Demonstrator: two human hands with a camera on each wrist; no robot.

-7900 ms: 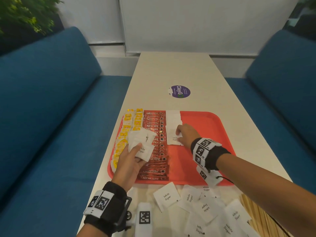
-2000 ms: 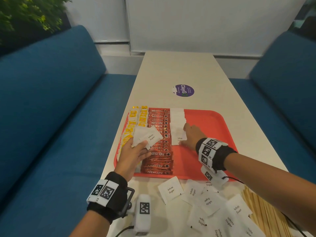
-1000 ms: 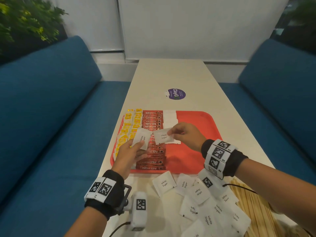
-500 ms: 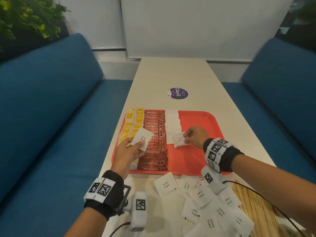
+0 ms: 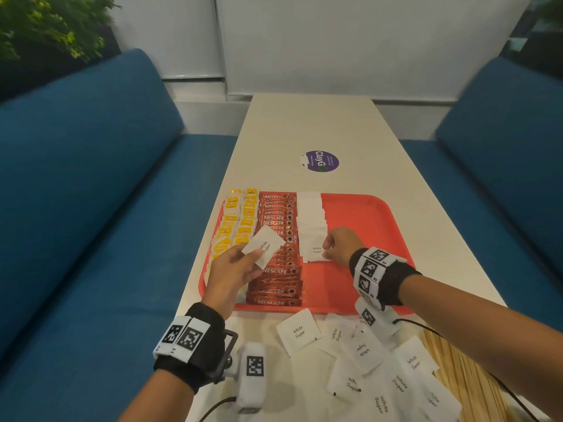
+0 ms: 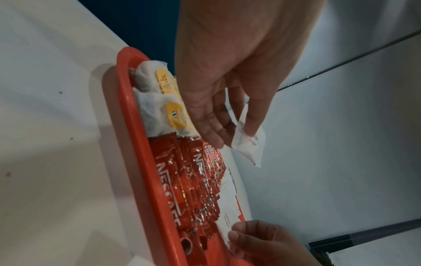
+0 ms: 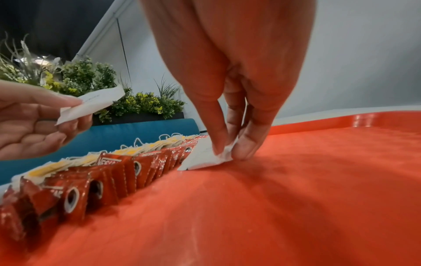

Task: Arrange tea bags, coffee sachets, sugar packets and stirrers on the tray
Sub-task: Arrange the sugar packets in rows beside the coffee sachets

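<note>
Right hand [image 5: 336,245] pinching the near right corner of a sugar packet [image 5: 315,252] at the near end of the tray [image 5: 365,226] column, next packet [image 5: 264,245] pinched in left hand [image 5: 230,274], just leftward above the coffee sachets [image 5: 278,254].

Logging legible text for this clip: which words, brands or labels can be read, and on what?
"NESCAFE": red coffee sachets on the tray.
"White Sugar": sugar packet in the left hand, and loose packets on the table.
"ClayG": purple sticker; smaller print unreadable.
Tea bag tags: too blurred.
</note>
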